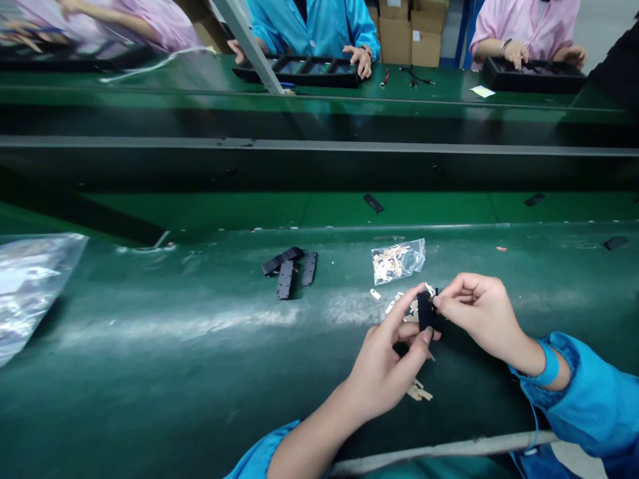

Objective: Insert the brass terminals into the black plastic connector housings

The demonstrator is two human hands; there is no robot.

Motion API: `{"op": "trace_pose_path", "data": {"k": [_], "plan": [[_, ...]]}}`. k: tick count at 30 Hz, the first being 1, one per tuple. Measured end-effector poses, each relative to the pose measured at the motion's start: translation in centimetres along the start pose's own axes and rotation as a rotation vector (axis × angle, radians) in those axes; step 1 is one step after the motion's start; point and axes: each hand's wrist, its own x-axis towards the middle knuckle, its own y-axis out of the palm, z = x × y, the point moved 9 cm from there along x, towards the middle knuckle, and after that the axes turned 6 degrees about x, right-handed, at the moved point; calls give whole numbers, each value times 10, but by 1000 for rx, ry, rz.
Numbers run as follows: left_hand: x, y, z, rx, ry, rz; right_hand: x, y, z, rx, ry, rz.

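My left hand (387, 362) pinches a small black plastic part (426, 310) between thumb and fingers above the green bench (200, 372). My right hand (476, 313) is closed in a pinch at the part's upper right edge, where a tiny gold-coloured metal piece shows. Several loose metal clips (399, 305) lie on the bench just behind the part, and a few more clips (419, 392) lie under my left hand. A small clear bag of clips (397, 261) rests a little farther back.
A small pile of black plastic strips (289, 269) lies left of the bag. A crumpled clear plastic bag (30, 286) sits at the far left. Beyond a lower conveyor belt (449, 207), other people in blue and pink sleeves handle black trays (299, 70).
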Motion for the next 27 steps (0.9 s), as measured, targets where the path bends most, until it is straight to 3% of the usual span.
{"op": "trace_pose_path", "data": {"k": [27], "plan": [[-1,3,3,-22,-46,8,1,0,-10,-12,75,21]]}}
